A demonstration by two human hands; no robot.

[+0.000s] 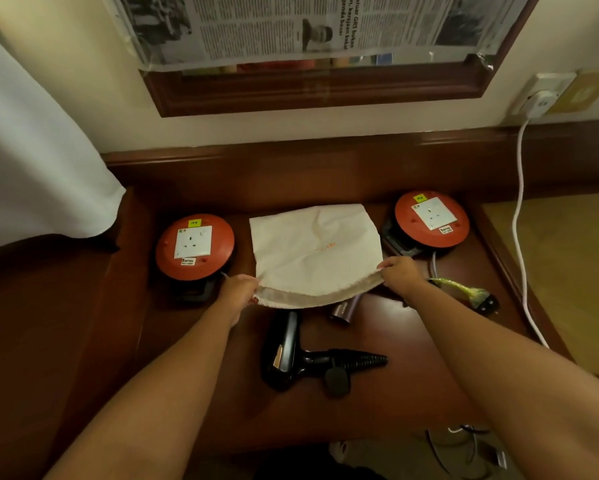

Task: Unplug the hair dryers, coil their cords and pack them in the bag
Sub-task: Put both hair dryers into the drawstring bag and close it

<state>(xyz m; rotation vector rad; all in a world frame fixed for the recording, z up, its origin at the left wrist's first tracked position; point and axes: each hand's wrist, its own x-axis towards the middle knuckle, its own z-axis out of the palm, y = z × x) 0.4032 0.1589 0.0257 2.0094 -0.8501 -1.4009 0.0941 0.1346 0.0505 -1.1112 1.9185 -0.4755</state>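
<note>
A cream cloth bag (313, 251) lies flat on the dark wooden table (412, 368), its mouth toward me. My left hand (237, 289) pinches the left corner of the mouth and my right hand (400, 270) pinches the right corner, holding the opening lifted. A black hair dryer (284, 351) lies in front of the bag with its coiled cord and black plug (338, 381) beside the handle. The end of a purple hair dryer (343, 310) pokes out from under the bag's mouth.
Two orange extension reels with white sockets stand left (194, 245) and right (431, 220) of the bag. A plug with yellow-green wrapping (464, 292) lies at the right. A white cable (518, 216) hangs from a wall socket (542, 98). White cloth (31, 161) hangs at the left.
</note>
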